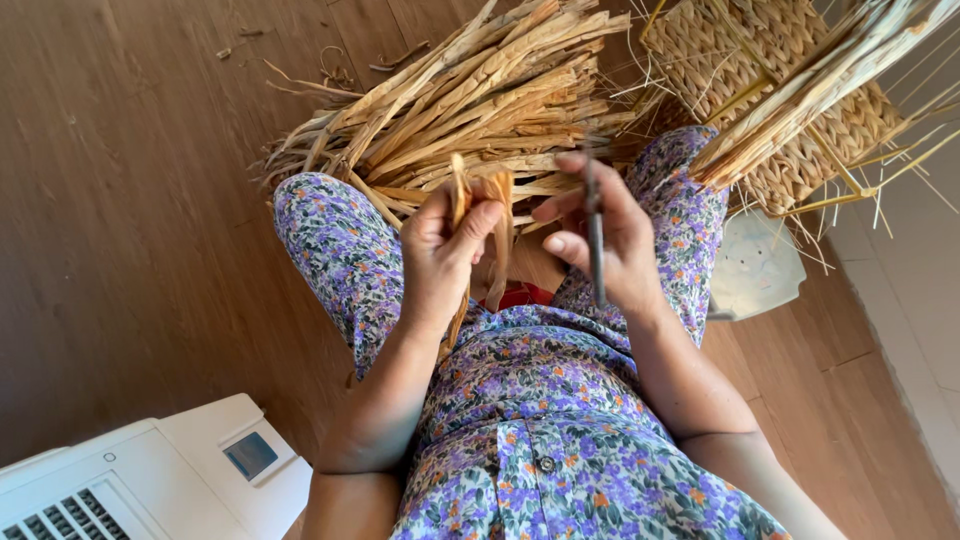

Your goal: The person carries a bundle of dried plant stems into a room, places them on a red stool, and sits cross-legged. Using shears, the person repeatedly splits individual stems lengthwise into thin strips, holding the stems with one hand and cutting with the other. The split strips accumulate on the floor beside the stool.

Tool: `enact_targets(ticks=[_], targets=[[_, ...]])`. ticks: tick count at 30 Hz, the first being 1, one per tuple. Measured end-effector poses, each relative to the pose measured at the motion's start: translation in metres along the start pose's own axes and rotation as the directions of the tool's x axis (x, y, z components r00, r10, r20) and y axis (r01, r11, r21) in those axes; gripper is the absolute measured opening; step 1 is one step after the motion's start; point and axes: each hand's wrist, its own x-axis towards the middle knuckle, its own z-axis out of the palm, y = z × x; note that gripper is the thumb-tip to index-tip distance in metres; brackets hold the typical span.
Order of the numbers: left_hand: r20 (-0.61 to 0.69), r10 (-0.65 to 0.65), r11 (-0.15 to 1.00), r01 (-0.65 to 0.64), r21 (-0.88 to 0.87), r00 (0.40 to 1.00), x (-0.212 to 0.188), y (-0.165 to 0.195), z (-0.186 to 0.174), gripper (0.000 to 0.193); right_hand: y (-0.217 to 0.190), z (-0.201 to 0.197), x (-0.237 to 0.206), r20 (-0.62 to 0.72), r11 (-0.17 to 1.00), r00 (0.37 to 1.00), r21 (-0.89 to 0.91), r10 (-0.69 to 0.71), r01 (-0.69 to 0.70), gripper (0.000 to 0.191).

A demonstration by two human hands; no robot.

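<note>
My left hand pinches a few dried straw strips that hang down over my lap. Just to its right, my right hand grips a thin dark metal tool held upright, fingers curled around it. Both hands hover above my knees, which are covered by a purple floral dress. Beyond the hands, a large bundle of dried straw lies across the wooden floor.
A partly woven straw basket with loose stalks sticking out stands at the upper right. A white plastic object lies under it by my right knee. A white appliance sits at the lower left. Straw scraps litter the wooden floor.
</note>
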Motion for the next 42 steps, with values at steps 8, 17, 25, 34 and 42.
enact_targets(ticks=[8, 17, 25, 34, 42], targets=[[-0.047, -0.003, 0.986, -0.005, -0.168, 0.999, 0.005, 0.012, -0.002, 0.018, -0.006, 0.017, 0.006, 0.092, 0.846, 0.982, -0.526, 0.162, -0.091, 0.082], [-0.012, -0.028, 0.993, 0.027, -0.112, 1.0, 0.0, 0.006, 0.004, 0.015, -0.009, 0.022, 0.004, 0.099, 0.84, 0.989, -0.542, 0.11, -0.039, 0.082], [-0.019, -0.028, 0.992, 0.025, -0.125, 0.999, 0.002, 0.007, 0.007, 0.014, 0.002, 0.024, -0.001, 0.053, 0.851, 0.994, -0.522, 0.094, -0.053, 0.071], [0.01, -0.024, 0.986, 0.026, -0.164, 1.0, 0.008, 0.005, 0.011, 0.014, 0.014, 0.028, -0.007, 0.016, 0.918, 0.993, -0.384, 0.113, -0.098, 0.063], [0.026, 0.019, 0.992, -0.016, -0.124, 0.999, 0.007, 0.005, 0.011, 0.014, 0.014, 0.026, -0.005, 0.02, 0.878, 0.992, -0.467, 0.129, -0.104, 0.067]])
